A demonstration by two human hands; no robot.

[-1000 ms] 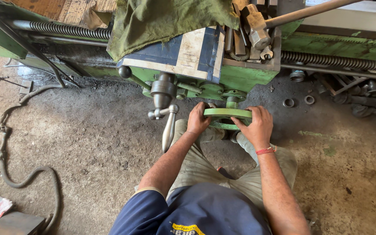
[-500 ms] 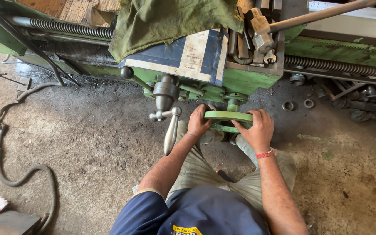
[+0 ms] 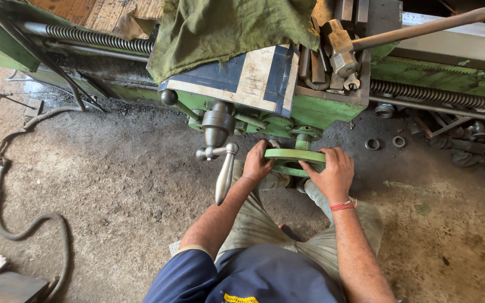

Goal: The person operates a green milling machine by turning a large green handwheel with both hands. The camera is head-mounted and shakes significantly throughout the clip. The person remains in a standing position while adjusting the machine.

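Gripping the green handwheel (image 3: pixel 294 157) at its nine o'clock edge, the left hand (image 3: pixel 256 163) curls shut around the rim; the steel lever handle (image 3: pixel 224 175) hangs just beside it. At three o'clock the right hand (image 3: pixel 334 174) clasps the rim too, below the green lathe carriage (image 3: pixel 310 109) draped with an olive cloth (image 3: pixel 225 28).

green round handwheel (image 3: pixel 294 155) sits flat-on at the lathe carriage's front, paint worn, gripped at both sides of its rim.
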